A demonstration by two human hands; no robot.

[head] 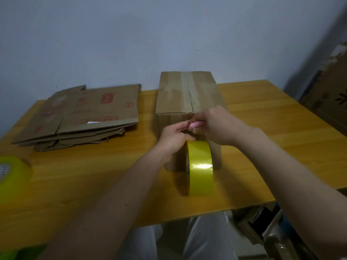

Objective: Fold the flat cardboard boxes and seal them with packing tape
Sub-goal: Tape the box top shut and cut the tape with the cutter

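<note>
A folded cardboard box stands upright in the middle of the table, with clear tape along its top seam. A yellow tape roll stands on edge against the box's near face. My left hand grips the top of the roll. My right hand pinches a small pink object against the tape strip at the box's near top edge. The strip between roll and box is mostly hidden by my fingers.
A stack of flat cardboard boxes with red print lies at the back left. A second yellow-green tape roll sits at the table's left edge. The wooden table ends near my lap; cartons stand at the right.
</note>
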